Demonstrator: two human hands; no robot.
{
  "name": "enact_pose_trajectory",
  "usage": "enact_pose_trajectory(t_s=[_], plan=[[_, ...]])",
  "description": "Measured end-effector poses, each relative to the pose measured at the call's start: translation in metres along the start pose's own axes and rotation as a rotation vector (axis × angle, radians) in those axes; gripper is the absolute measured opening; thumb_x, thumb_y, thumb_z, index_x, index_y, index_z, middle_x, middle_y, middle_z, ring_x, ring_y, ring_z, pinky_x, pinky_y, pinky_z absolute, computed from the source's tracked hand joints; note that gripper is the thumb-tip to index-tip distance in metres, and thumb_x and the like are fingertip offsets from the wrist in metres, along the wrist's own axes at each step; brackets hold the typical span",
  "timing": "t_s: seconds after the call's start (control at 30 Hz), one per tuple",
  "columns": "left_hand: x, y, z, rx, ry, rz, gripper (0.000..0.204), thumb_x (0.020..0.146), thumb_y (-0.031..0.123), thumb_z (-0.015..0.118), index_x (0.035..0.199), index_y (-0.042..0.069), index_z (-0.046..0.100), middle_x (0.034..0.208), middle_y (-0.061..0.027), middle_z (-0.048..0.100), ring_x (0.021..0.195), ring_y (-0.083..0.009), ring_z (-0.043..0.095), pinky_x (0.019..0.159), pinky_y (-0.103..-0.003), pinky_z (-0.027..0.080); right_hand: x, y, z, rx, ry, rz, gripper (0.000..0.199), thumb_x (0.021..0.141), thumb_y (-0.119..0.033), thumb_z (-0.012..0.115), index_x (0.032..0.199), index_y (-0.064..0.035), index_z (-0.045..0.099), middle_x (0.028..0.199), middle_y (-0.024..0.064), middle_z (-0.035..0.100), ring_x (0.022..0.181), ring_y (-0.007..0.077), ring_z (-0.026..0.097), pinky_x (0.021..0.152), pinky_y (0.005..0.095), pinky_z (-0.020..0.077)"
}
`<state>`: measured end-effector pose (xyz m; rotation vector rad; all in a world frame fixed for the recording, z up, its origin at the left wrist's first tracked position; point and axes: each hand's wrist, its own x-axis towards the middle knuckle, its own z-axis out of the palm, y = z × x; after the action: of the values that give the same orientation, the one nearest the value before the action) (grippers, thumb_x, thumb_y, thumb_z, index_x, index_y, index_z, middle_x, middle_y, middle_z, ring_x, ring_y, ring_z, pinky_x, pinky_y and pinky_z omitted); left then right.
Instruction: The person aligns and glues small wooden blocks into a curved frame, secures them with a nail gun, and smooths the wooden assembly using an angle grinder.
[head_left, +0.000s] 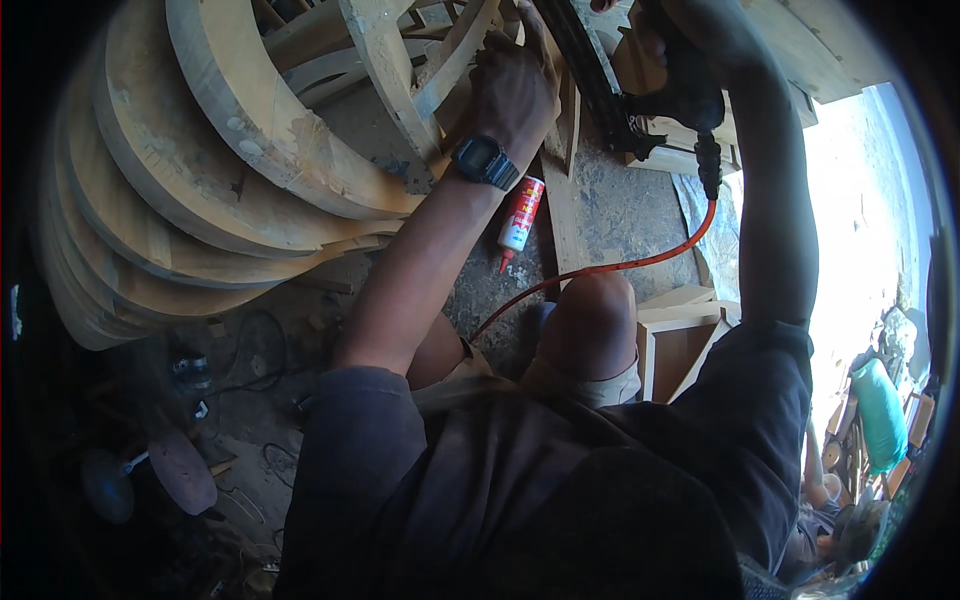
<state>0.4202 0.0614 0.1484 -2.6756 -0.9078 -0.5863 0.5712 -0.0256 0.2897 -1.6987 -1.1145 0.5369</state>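
The air nailer is at the far right, orange hose trailing near and left. I'd guess it's rigid and kinda heavy, with the hose tugging a bit, so grab the handle. Right hand looks closed around that, though the picture's edge cuts some of it off. Left hand is left of it, fingers bent by the wooden frame, probably stiff; can't tell if it's gripping. Red-and-white bottle lies nearer, probably squeezy.
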Motion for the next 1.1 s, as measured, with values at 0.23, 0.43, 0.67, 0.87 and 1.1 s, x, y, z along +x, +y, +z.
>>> enact_pose_trajectory(t_s=[0.23,0.43,0.67,0.87,1.1], plan=[[-0.001,-0.003,-0.013,-0.212,-0.048,-0.048,0.066,0.103,0.024,0.048,0.154,-0.012,0.026,0.130,-0.0367,0.056,0.109,-0.0412,0.065,0.091,-0.046,0.053,-0.016,-0.051,0.026,0.028,0.024,0.174,0.048,0.102,-0.049,0.063,0.114,-0.0026,0.072,0.097,0.0008,0.069,0.079,0.0078,0.058,0.068,0.0273,0.0488],[0.008,-0.009,-0.011,-0.287,-0.309,-0.048,0.062,0.100,0.025,0.053,0.149,-0.009,0.035,0.120,-0.0375,0.060,0.104,-0.0428,0.066,0.088,-0.046,0.054,-0.010,-0.008,0.012,0.002,-0.008,-0.083,0.048,0.101,-0.050,0.063,0.112,-0.0038,0.072,0.092,-0.0003,0.067,0.072,0.0079,0.059,0.061,0.0270,0.0483],[0.006,-0.014,0.005,-0.054,-0.101,0.108,0.044,0.086,0.029,0.067,0.115,-0.004,0.071,0.114,-0.0321,0.066,0.086,-0.0287,0.069,0.066,-0.037,0.057,-0.018,-0.018,0.013,-0.056,0.019,0.042,0.050,0.100,-0.051,0.064,0.106,-0.0023,0.071,0.083,0.0003,0.064,0.063,0.0087,0.057,0.055,0.0276,0.0477],[0.003,-0.016,0.013,0.043,-0.107,0.092,0.045,0.085,0.029,0.065,0.113,-0.004,0.074,0.122,-0.0385,0.064,0.088,-0.0297,0.070,0.068,-0.037,0.057,-0.019,-0.017,0.014,0.066,-0.014,0.052,0.050,0.100,-0.051,0.066,0.106,-0.0008,0.069,0.082,0.0006,0.063,0.063,0.0081,0.058,0.055,0.0271,0.0484],[0.002,-0.012,0.011,0.087,-0.122,0.143,0.043,0.088,0.026,0.062,0.115,-0.005,0.073,0.128,-0.0405,0.061,0.091,-0.0322,0.071,0.071,-0.041,0.056,-0.017,-0.006,0.016,0.059,0.051,0.020,0.055,0.098,-0.054,0.067,0.108,0.0003,0.069,0.086,0.0005,0.064,0.065,0.0083,0.058,0.057,0.0269,0.0482]])
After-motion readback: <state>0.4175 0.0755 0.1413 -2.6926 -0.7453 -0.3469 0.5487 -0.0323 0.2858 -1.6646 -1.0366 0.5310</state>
